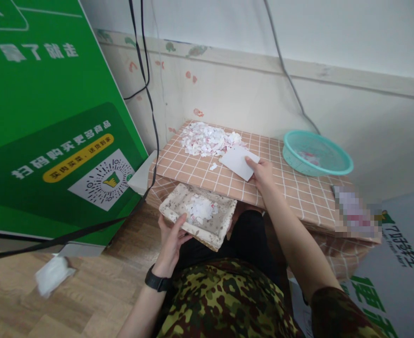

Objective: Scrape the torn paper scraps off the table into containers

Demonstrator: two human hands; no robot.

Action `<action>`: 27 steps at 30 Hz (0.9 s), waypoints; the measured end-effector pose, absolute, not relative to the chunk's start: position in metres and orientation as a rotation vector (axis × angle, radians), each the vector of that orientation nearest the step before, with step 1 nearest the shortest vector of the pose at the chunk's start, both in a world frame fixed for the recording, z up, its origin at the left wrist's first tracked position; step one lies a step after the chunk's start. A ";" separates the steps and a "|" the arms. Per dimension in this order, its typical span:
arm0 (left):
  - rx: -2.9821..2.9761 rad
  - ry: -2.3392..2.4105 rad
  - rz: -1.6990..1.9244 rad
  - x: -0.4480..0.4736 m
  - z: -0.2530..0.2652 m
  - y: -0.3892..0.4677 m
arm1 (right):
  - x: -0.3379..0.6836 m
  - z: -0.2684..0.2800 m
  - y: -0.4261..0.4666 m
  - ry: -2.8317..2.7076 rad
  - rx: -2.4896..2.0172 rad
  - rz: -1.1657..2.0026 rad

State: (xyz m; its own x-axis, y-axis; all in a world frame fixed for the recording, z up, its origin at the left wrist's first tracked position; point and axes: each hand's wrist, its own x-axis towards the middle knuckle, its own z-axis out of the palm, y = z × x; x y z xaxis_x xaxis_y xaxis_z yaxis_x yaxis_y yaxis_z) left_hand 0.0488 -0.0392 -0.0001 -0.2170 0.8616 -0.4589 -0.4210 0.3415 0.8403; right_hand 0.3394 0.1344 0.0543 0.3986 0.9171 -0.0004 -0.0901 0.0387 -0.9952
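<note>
My left hand [172,234] grips the near left edge of a fabric-lined basket [221,227], holding it at the front edge of the table, over my lap. Some torn paper scraps [200,210] lie inside the basket. My right hand [260,172] pinches a white card [240,162] by its right end, low over the tabletop. The card's far left edge is up against a pile of torn paper scraps [207,139] on the checked cloth. One small loose scrap [213,166] lies just left of the card.
A turquoise plastic basket [318,152] with some paper in it stands at the table's right. The table [291,195] has a brown checked cloth. A tall green panel [52,117] rises at left, with black cables [150,103] hanging beside it. A white bag [54,274] lies on the floor.
</note>
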 end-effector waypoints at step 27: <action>0.421 1.287 1.259 0.045 0.004 -0.036 | 0.315 0.072 0.107 -1.208 -1.234 1.328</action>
